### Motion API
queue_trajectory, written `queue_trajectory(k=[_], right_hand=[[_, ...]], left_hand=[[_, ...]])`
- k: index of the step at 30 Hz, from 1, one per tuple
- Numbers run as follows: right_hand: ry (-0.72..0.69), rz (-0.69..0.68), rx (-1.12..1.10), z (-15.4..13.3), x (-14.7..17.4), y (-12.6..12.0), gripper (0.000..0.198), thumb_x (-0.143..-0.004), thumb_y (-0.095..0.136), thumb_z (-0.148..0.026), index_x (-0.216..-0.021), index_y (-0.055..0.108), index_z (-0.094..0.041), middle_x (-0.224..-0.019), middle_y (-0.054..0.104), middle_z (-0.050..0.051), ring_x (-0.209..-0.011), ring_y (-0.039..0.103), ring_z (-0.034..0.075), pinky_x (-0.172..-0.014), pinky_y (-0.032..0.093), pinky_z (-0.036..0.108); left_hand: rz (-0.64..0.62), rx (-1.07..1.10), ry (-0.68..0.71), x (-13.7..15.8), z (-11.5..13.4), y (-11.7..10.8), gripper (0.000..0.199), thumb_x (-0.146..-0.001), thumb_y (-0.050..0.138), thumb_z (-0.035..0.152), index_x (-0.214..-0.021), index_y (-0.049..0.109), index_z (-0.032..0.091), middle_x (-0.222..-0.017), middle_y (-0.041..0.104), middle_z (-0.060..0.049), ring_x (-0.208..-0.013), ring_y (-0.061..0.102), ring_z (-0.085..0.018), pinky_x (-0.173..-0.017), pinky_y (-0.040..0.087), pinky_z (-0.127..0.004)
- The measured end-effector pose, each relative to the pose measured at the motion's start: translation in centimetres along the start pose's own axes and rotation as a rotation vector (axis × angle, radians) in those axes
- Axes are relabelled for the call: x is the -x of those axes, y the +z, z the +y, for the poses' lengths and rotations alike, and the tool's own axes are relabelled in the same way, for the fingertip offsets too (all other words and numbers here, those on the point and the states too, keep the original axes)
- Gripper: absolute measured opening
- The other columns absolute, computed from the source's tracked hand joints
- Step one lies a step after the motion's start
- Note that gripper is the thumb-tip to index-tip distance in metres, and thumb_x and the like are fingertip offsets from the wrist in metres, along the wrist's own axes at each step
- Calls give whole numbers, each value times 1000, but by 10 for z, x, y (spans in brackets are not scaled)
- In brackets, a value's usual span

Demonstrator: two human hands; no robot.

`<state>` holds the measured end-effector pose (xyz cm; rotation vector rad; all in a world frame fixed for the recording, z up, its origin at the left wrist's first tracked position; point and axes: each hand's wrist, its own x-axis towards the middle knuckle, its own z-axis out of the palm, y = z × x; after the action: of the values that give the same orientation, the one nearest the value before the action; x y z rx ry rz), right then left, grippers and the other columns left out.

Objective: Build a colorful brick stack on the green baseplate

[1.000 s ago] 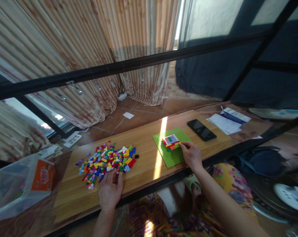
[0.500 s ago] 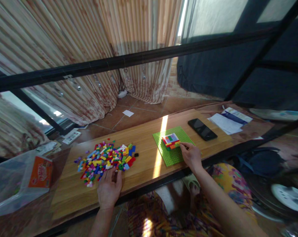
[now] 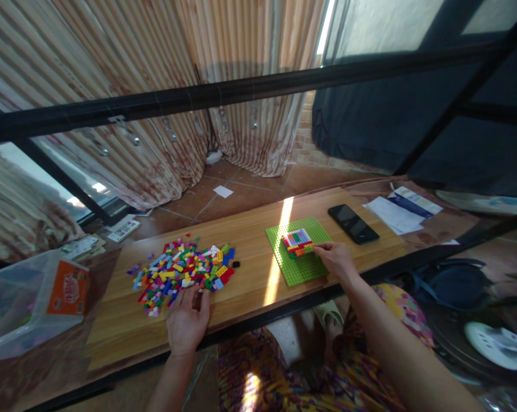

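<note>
A green studded baseplate (image 3: pixel 300 273) lies on the wooden board. On it stands a small layered block of toy bricks (image 3: pixel 298 241), with red and yellow sides and a lighter, mixed-colour top. My right hand (image 3: pixel 338 261) reaches over the plate's right side, thumb and fingers pinched at the block's near right corner. Whether a loose brick is between those fingertips cannot be seen. To the left spreads a pile of loose toy bricks (image 3: pixel 183 268) in many colours. My left hand (image 3: pixel 187 321) rests at the pile's near edge, thumb apart from the bent fingers, fingertips touching bricks.
A black phone (image 3: pixel 353 224) lies right of the baseplate, with papers (image 3: pixel 396 213) beyond it. At the far left is a clear plastic bin (image 3: pixel 16 312) with an orange label. The wooden board (image 3: pixel 241 300) ends close to my knees.
The view has shifted slightly. My right hand stays at the brick block's corner, its fingers a little flatter. My left hand remains at the pile's near edge.
</note>
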<state>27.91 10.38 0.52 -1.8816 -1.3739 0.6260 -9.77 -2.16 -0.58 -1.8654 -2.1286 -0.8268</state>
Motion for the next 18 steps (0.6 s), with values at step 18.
queue_trajectory(k=[18], right_hand=[[145,305,-711,3,15,-11,34,-54,77,-40,-74,71,-13,-59,61,0,-50,46,9,-46,33,22]], left_hand=[[-68,52,-78,1,6,-3,24,-88,52,38,-101,61,21,-98,67,-6,-89,64,-22,-76,50,-32]])
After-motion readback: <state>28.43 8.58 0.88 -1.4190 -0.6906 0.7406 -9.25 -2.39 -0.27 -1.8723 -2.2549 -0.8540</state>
